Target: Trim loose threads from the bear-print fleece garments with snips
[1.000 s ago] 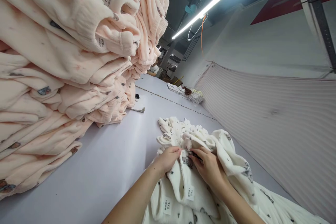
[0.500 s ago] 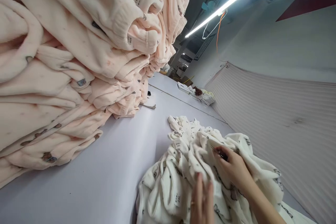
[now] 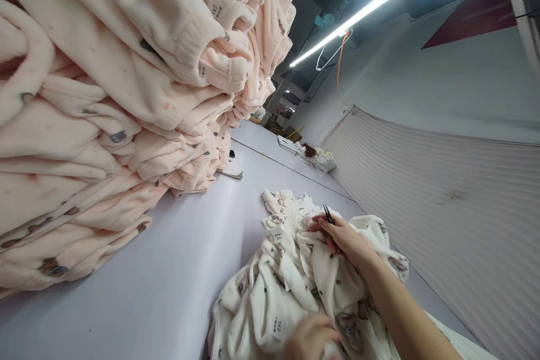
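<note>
A heap of white fleecy garments (image 3: 270, 292) with small dark prints lies in front of me, with "2XL" labels (image 3: 277, 236) sewn on some of them. Over the far part of the heap, my right hand (image 3: 340, 236) is closed around small dark thread snips (image 3: 328, 215), their points upward. Its fingers also touch the white cloth, though whether they pinch it is hard to see. At the bottom edge, my left hand (image 3: 312, 338) is against the near garments. Motion smears its bent fingers, and its grip is unclear.
A tall stack of pale pink garments (image 3: 126, 124) rises at the left on the pale table (image 3: 177, 259). Papers (image 3: 233, 171) lie beside that stack. Farther back is a bundle of cloth pieces (image 3: 316, 157). A striped sheet (image 3: 455, 214) covers the right wall.
My right hand has moved left and slightly up over the heap, and the snips' points now show. My left hand has dropped lower, its fingers now bent. The white cloth has shifted.
</note>
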Motion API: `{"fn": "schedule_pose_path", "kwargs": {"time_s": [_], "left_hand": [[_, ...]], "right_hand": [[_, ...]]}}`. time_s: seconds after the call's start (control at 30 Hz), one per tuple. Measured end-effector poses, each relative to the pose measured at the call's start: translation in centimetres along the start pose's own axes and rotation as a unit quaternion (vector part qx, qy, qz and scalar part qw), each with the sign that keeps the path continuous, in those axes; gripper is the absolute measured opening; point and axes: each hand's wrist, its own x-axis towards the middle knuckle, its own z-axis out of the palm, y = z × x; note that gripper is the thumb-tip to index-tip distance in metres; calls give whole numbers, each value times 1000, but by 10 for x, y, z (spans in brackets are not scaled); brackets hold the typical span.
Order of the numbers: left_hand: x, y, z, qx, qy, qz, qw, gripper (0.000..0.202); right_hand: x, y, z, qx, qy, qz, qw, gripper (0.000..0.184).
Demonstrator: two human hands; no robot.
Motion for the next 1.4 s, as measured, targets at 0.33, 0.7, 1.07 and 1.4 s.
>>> {"fn": "schedule_pose_path", "kwargs": {"time_s": [0.33,0.7,1.07,1.4], "left_hand": [[58,32,-1,107,41,-69,991,67],[43,-6,11,-27,80,-116,990,66],[91,14,-9,-2,33,-82,996,28],[87,19,16,82,48,-126,987,25]], "right_hand": [[20,-12,11,0,-37,0,999,23],[54,-10,23,-24,-91,-23,995,22],[26,-16,-8,6,-123,-62,990,32],[60,-2,48,-145,-121,-106,976,28]]}}
